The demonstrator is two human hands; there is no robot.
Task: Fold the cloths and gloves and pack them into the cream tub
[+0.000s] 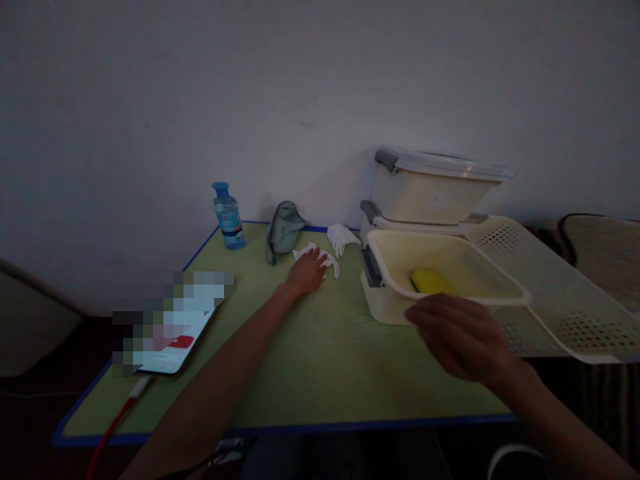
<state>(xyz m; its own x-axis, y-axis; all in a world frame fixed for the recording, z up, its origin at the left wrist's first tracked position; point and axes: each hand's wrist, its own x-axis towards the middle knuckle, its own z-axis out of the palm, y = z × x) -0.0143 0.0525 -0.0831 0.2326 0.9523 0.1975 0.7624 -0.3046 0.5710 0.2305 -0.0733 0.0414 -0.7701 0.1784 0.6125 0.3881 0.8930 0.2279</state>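
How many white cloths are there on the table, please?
2. The first white cloth lies partly under the left hand. The second white cloth is farther right, near the wall. Others might be hidden behind the containers.

My left hand (306, 272) presses on a white cloth (333, 265) near the table's far edge. My right hand (463, 337) hovers at the near side of an open cream bin (453, 267) holding a yellow item (431, 282).
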